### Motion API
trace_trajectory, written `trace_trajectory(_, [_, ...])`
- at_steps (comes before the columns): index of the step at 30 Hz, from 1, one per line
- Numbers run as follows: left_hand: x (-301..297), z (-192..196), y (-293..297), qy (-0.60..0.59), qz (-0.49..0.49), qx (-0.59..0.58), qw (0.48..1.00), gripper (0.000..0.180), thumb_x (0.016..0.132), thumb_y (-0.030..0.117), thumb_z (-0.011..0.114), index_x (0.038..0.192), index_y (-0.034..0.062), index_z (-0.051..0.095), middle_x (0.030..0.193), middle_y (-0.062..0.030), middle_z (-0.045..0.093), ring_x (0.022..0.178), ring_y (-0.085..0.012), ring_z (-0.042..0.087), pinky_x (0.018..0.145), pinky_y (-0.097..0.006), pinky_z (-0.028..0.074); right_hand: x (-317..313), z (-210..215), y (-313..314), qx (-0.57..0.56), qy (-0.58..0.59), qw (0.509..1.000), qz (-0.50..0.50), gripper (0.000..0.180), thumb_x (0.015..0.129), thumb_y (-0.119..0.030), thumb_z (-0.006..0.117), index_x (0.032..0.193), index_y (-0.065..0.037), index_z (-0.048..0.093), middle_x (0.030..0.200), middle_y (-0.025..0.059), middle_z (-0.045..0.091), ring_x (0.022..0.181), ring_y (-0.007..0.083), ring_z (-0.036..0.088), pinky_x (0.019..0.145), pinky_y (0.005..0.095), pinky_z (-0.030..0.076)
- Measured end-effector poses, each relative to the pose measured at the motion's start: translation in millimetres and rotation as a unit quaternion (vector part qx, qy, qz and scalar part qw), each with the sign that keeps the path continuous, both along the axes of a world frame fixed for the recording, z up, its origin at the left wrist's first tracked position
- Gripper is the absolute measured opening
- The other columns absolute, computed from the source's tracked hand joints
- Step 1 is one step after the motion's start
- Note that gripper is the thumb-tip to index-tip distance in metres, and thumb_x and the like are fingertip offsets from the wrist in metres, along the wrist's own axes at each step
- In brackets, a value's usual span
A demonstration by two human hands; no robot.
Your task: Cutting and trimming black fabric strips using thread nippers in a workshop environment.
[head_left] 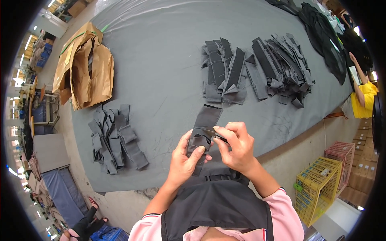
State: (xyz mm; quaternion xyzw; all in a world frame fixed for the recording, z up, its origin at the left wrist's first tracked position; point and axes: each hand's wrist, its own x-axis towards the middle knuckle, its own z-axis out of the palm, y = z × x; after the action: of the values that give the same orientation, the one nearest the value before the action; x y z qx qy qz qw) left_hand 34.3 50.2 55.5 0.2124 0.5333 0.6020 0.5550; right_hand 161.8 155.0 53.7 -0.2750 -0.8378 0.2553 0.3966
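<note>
My left hand [183,159] is closed on a dark grey fabric strip [207,116], thumb on top, and holds it above the near part of the table. The strip's far end points away from me, and a folded part lies under the thumb. Close beside it, my right hand [238,148] pinches a small black tool [220,138] that looks like thread snips, mostly hidden by the fingers. The tool's tip is at the strip's right edge, where a fine loose thread shows.
A grey cloth covers the table [161,80]. Piles of grey strips [226,72] with loose threads lie beyond my hands, and another strip pile [114,138] at left. A brown paper bag [86,68] stands far left. Yellow crate [319,188] at right; a person in yellow [364,98] farther off.
</note>
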Motion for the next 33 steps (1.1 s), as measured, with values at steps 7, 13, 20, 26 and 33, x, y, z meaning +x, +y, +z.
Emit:
trace_trajectory(7, [1, -5, -4, 0.039, 0.001, -0.017, 0.999, 0.05, 0.089, 0.009, 0.057, 0.132, -0.0019, 0.034, 0.1, -0.0116, 0.061, 0.073, -0.0153, 0.064, 0.063, -0.026, 0.052, -4, -11, 1, 0.041, -0.011, 0.999, 0.025, 0.038, 0.062, -0.001, 0.071, 0.099, -0.004, 0.062, 0.077, 0.0068, 0.05, 0.058, 0.0184, 0.054, 0.048, 0.0288, 0.044])
trace_trajectory(13, [4, -2, -3, 0.067, -0.016, -0.039, 0.997, 0.051, 0.089, 0.008, 0.058, 0.132, -0.0024, 0.034, 0.098, -0.0114, 0.062, 0.072, -0.0152, 0.064, 0.062, -0.026, 0.052, -6, -11, 1, 0.029, -0.015, 0.999, 0.043, 0.043, 0.057, 0.003, 0.068, 0.099, -0.004, 0.062, 0.077, 0.006, 0.05, 0.057, 0.0188, 0.054, 0.047, 0.0297, 0.045])
trace_trajectory(20, [8, -4, -3, 0.033, 0.005, -0.032, 0.999, 0.05, 0.089, 0.008, 0.058, 0.131, -0.0026, 0.035, 0.094, -0.0118, 0.063, 0.069, -0.0149, 0.064, 0.062, -0.025, 0.052, -6, -19, -5, 0.059, -0.019, 0.998, -0.001, 0.043, 0.057, 0.005, 0.065, 0.099, -0.004, 0.062, 0.075, 0.0056, 0.05, 0.055, 0.0195, 0.054, 0.048, 0.03, 0.046])
trace_trajectory(26, [5, -8, -3, 0.013, -0.005, -0.037, 0.999, 0.049, 0.089, 0.011, 0.058, 0.131, -0.0017, 0.035, 0.098, -0.0136, 0.063, 0.071, -0.0151, 0.064, 0.062, -0.026, 0.053, -6, -13, -13, -0.106, 0.024, 0.994, -0.009, 0.029, 0.068, 0.004, 0.065, 0.096, -0.002, 0.062, 0.078, 0.0061, 0.049, 0.057, 0.017, 0.054, 0.05, 0.0292, 0.046])
trace_trajectory(33, [-13, -11, 2, -0.116, 0.007, -0.074, 0.99, 0.033, 0.093, 0.02, 0.053, 0.117, 0.0003, 0.045, 0.103, -0.0162, 0.063, 0.071, -0.0172, 0.064, 0.062, -0.027, 0.054, 2, -23, 3, -0.36, 0.092, 0.929, -0.002, 0.017, 0.079, 0.0, 0.064, 0.095, 0.0, 0.061, 0.086, 0.0044, 0.046, 0.068, 0.0094, 0.052, 0.059, 0.0214, 0.043])
